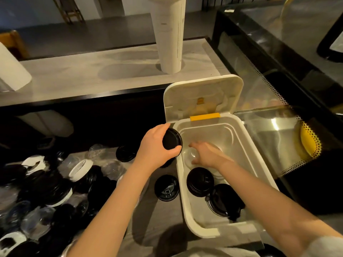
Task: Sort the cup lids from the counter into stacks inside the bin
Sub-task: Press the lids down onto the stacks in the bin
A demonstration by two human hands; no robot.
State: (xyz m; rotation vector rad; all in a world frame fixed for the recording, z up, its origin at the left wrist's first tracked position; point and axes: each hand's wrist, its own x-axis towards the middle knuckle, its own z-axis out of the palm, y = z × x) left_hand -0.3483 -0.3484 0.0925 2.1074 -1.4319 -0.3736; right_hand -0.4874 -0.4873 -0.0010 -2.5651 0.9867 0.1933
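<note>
A white bin [259, 164] stands open on the counter, its hinged cover [202, 97] tipped back. My left hand [156, 147] grips a black lid [171, 139] just over the bin's left rim. Inside the bin my right hand [207, 154] holds a clear domed lid [191, 156] over a stack of clear lids. Two stacks of black lids sit nearer me in the bin, one stack [200, 181] upright and the other stack [224, 201] leaning. A loose black lid [166, 188] lies beside the bin. A heap of black, white and clear lids [48, 190] covers the counter at left.
A tall stack of white paper cups [169, 34] stands on the raised grey shelf [92, 75] behind. A glass display case [278, 71] borders the bin on the right. Another black lid [125, 153] lies behind my left wrist.
</note>
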